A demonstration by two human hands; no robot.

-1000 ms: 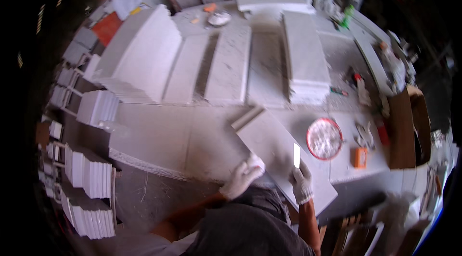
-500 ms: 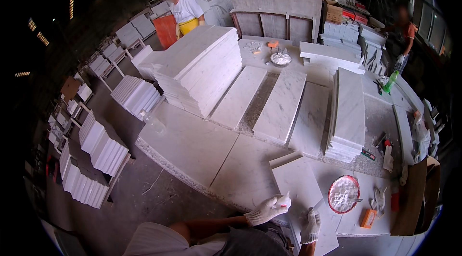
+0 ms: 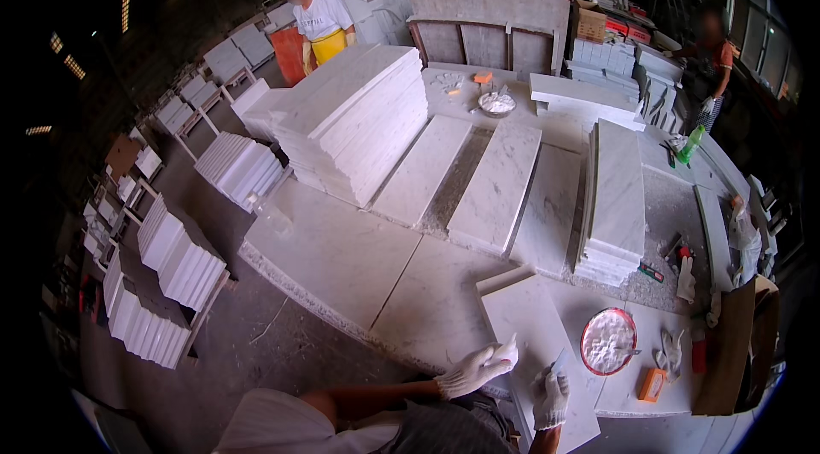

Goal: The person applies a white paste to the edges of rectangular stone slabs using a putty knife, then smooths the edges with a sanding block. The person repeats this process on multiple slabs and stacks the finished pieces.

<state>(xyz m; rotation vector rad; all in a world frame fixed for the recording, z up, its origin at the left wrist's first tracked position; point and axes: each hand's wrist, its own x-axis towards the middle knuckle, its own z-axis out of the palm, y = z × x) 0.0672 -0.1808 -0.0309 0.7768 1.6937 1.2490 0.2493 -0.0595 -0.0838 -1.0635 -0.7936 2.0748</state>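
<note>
My left hand (image 3: 475, 370), in a white knit glove, is over the near left edge of a white marble slab (image 3: 534, 330), fingers partly stretched out. I make out nothing in it, though its underside is hidden. At the slab's right side, my right hand (image 3: 553, 403), also gloved, is closed on a small flat-bladed scraper (image 3: 559, 363) that points up and away from me. The slab lies tilted across the table on another pale piece. To its right stands a red-rimmed bowl (image 3: 634, 328) of white paste with a metal tool in it.
An orange box (image 3: 653, 385) and crumpled gloves (image 3: 671, 354) lie right of the bowl, by a cardboard box (image 3: 736, 351). Slab stacks (image 3: 617, 198) and a taller stack (image 3: 354, 125) stand farther off. A person in a yellow apron (image 3: 330, 46) stands behind the tall stack.
My left hand's fingers have stretched farther out and up over the slab. The scraper's blade in my right hand now shows more plainly. The person behind the stack has turned and shifted slightly.
</note>
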